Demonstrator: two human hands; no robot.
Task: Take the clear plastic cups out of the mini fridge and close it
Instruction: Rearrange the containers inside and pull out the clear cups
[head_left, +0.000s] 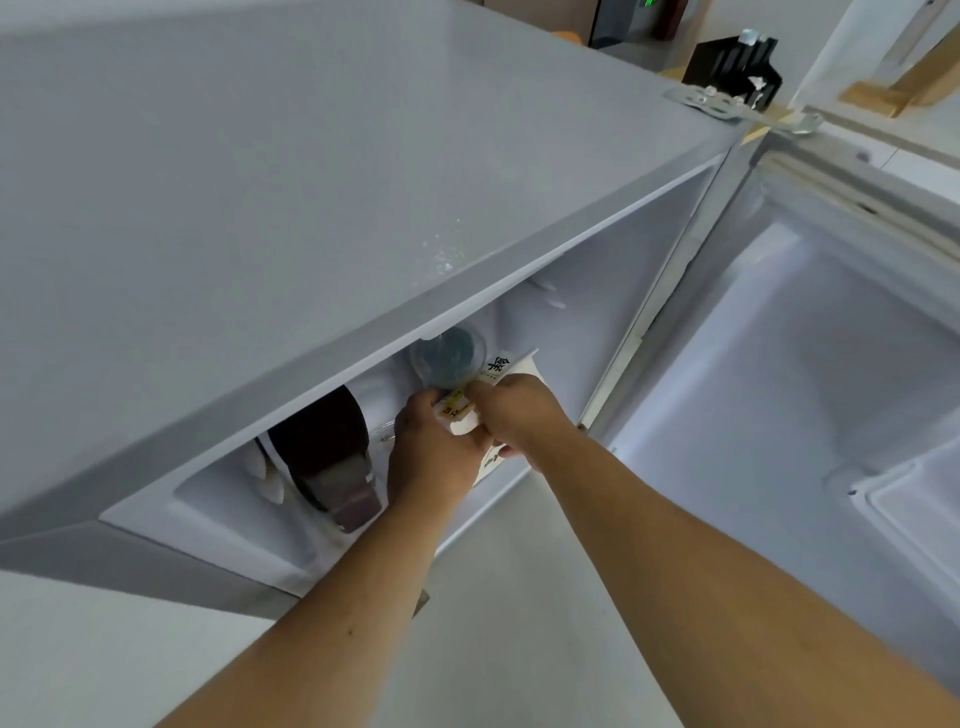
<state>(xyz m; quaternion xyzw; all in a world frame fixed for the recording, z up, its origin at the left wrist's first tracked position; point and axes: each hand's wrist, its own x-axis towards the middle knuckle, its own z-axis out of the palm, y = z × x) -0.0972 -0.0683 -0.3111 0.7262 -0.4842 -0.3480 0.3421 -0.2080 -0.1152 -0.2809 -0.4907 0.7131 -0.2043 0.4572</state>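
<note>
The grey mini fridge (311, 208) is seen from above, its door (810, 364) swung open to the right. Inside, a clear plastic cup (449, 358) with a bluish tint lies with its mouth towards me, just under the top edge. Both of my hands are inside the fridge. My left hand (431, 457) and my right hand (522, 415) close together on the cup's lower edge, with a small yellow-labelled piece (453, 404) between the fingers. I cannot tell whether more cups are nested behind the first.
A white carton with black characters (501, 364) lies under and behind my right hand. A dark bottle with a brownish cap (324, 447) lies on its side to the left of my hands. A black box (732, 62) stands behind the fridge. Pale floor lies below.
</note>
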